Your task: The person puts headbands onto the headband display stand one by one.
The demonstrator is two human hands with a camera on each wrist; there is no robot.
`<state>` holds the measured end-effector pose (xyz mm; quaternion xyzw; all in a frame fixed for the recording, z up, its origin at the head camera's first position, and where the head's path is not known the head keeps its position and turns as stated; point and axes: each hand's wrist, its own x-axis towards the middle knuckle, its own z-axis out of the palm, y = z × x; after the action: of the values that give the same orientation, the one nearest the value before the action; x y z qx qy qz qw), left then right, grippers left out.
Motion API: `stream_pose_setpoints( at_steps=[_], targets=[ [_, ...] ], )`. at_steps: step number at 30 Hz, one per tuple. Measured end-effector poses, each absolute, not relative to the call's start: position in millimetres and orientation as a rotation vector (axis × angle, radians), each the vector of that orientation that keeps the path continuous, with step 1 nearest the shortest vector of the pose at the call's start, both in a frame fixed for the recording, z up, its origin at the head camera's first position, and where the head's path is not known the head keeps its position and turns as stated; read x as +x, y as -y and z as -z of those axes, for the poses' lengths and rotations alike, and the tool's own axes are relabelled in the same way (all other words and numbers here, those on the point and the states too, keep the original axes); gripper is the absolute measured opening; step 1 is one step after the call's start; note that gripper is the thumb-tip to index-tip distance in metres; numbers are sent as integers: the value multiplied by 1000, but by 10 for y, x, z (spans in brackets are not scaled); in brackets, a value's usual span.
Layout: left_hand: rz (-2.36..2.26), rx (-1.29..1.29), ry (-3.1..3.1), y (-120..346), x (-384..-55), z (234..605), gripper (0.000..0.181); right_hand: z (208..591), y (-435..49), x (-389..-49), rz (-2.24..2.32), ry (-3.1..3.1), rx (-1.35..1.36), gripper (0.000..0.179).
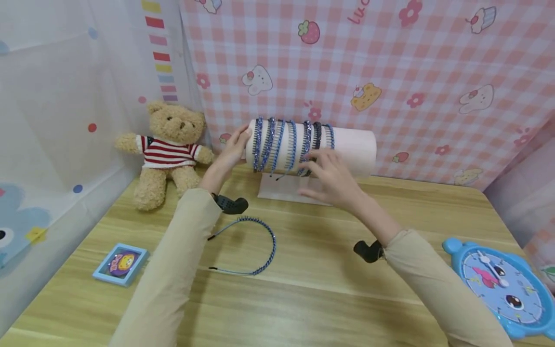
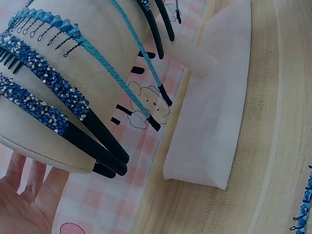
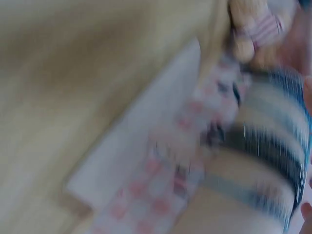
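Observation:
A pale cylindrical headband stand [image 1: 354, 150] lies sideways on its flat base, with several toothed headbands arched over it. Blue glittery headbands [image 1: 269, 143] sit toward its left end; a black headband [image 1: 317, 135] is right of the middle. My left hand [image 1: 230, 153] rests against the stand's left end, fingers fairly straight below the rim in the left wrist view. In front of the black headband hovers my right hand [image 1: 334, 180], fingers spread and loosely bent, nothing held. A loose blue headband [image 1: 274, 245] lies on the table between my forearms. The right wrist view is blurred.
A teddy bear [image 1: 171, 149] in a striped shirt sits at the back left. Nearer is a small blue framed picture [image 1: 121, 264]. At the right edge lies a blue toy clock [image 1: 503, 284]. A checked cloth [image 1: 433, 62] hangs behind the wooden table [image 1: 312, 303].

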<state>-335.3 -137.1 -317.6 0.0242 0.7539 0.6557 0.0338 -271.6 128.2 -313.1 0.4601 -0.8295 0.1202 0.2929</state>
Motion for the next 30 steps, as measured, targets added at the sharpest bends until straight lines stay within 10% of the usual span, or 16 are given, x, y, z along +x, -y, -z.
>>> stream_pose_setpoints(
  at_steps=[4,15,24,30],
  targets=[
    [-2010,74,-2318,1371,-3335,3162,56,3367,-1010,-2532,-286,2380,1357,41],
    [-2024,104,-2319,1390,-3348,3174,55,3804,-573,-2361,-600,3345,1019,52],
    [-2031,104,-2305,1371,-3337,3158,56,4164,-954,-2656,-819,3514,573,36],
    [-2035,104,-2298,1362,-3333,3162,56,3680,-1431,-2575,-660,3549,580,21]
  ],
)
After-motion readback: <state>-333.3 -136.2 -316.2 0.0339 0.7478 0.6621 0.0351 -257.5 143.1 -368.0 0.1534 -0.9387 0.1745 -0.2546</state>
